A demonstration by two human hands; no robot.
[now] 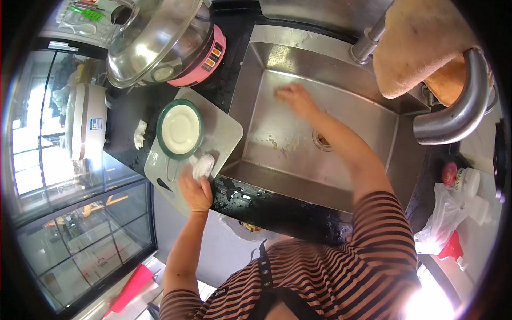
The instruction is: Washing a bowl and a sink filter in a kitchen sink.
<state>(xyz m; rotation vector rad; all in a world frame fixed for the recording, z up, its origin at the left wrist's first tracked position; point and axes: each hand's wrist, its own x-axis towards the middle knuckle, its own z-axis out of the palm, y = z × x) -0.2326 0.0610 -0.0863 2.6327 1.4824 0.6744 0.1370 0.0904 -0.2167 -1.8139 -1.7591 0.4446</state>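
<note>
My left hand [195, 191] grips a bunched white cloth [204, 166] over the near part of a pale cutting board [224, 134]. Just beyond the cloth, a white dish with a green rim [182, 129] rests on the board. My right hand [297, 100] reaches over the left part of a stainless steel sink [280, 128]. Motion blurs its fingers, so whether they hold anything cannot be made out. Small yellowish scraps [274, 145] lie on the sink floor near the drain [321, 140].
A pink electric steamer [204, 60] with a domed lid [154, 44] stands beyond the board. Left of the dish lies a crumpled white piece [140, 134]. The curved metal faucet [456, 120] and a hanging tan towel [420, 44] overhang the sink's right side. A plastic bag [444, 212] sits farther right.
</note>
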